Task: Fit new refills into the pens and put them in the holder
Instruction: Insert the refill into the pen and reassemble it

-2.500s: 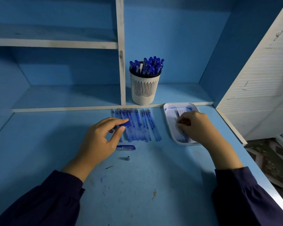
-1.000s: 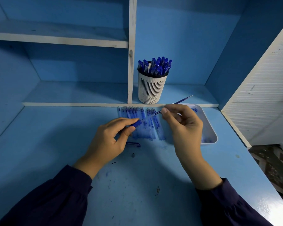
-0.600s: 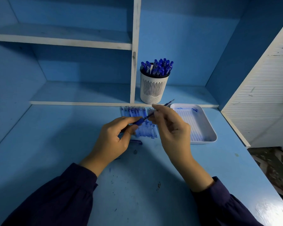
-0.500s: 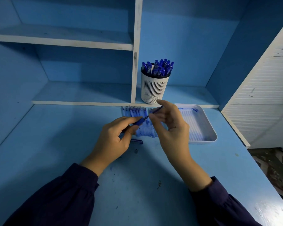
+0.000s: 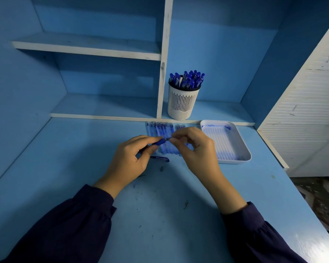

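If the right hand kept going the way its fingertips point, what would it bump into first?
Probably the pen barrel gripped by the left hand; the right hand pinches a refill right at its mouth.

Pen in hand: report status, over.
Left hand grips pen barrel. Right hand pinches refill at barrel mouth, mostly inserted. Holder behind, not yet reached. Loose cap on desk, not obstructing.

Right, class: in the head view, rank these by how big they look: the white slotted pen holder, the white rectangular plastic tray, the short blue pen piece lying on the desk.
1. White rectangular plastic tray
2. White slotted pen holder; it stands farther back, so true size is unsure
3. Short blue pen piece, clearly smallest
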Demonstrator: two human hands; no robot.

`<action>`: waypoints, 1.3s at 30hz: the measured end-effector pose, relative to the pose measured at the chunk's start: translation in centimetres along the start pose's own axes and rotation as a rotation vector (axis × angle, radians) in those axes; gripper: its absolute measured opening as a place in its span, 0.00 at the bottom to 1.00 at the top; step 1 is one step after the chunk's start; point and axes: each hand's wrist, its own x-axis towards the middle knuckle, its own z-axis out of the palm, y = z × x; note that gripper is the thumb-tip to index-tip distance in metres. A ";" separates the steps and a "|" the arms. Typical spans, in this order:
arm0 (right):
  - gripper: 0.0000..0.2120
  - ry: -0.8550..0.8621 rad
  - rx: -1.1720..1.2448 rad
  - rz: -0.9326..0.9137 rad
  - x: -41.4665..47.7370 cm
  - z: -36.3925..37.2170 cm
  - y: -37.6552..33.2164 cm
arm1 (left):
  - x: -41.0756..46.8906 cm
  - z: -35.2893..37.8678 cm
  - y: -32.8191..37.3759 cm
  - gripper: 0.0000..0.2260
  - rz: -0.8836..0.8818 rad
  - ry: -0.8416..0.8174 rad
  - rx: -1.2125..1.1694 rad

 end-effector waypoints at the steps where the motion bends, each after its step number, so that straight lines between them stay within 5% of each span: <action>1: 0.03 -0.035 0.000 0.007 -0.1 0.1 0.1 | -0.2 -0.1 0.0 0.10 -0.006 -0.006 0.007; 11: 0.07 -0.199 0.276 0.386 -0.7 -0.5 -0.5 | -1.2 -1.0 -0.4 0.10 -0.097 -0.005 0.026; 16: 0.04 -0.433 -0.094 0.189 -1.9 -0.1 0.0 | -1.2 -1.2 -0.7 0.11 -0.138 0.028 0.019; 21: 0.07 -0.534 -0.218 -0.001 -2.3 0.5 0.6 | -1.3 -1.0 -0.7 0.11 -0.146 0.014 0.023; 24: 0.06 -0.470 -0.144 0.106 -2.1 0.2 0.3 | -1.3 -0.9 -0.7 0.11 -0.150 0.011 0.025; 30: 0.07 -0.063 0.270 0.316 -1.1 -0.4 -0.3 | -1.4 -1.0 -0.8 0.11 -0.142 -0.020 0.048; 39: 0.07 -0.088 0.259 0.217 -1.4 0.1 -0.2 | -1.3 -0.9 -0.6 0.10 -0.119 -0.051 0.081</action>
